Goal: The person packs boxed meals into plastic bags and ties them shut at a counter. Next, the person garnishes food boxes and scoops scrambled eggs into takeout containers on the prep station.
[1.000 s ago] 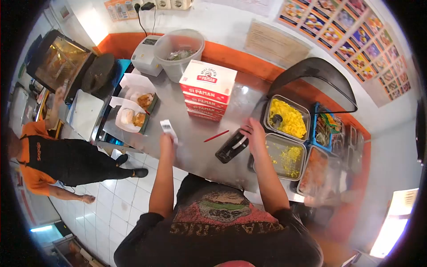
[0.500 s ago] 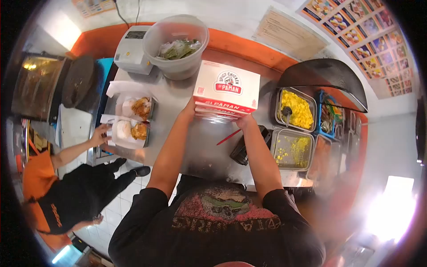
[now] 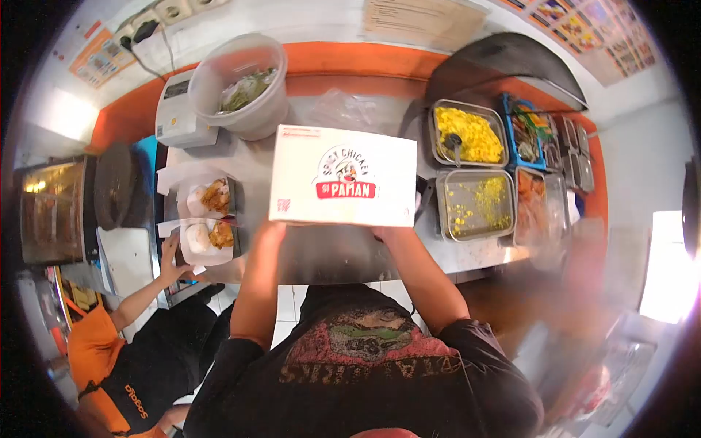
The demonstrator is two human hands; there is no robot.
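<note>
Both of my hands carry a stack of white and red boxes, lifted towards me over the steel counter; from above, the top box hides most of the others. My left hand grips the near left underside, its fingers mostly hidden beneath. At the near right underside is my right hand, also wrapped under the stack. Right of the boxes, part of a black object lies on the counter, mostly hidden.
Left, two open boxes of rice and chicken stand beside a co-worker's hand. A white printer and a plastic bucket are behind. Trays of yellow food and orange pieces stand right.
The label slip has left my left hand. Both my hands took hold of the box stack and raised it towards me. The co-worker's hand has reached the open boxes.
</note>
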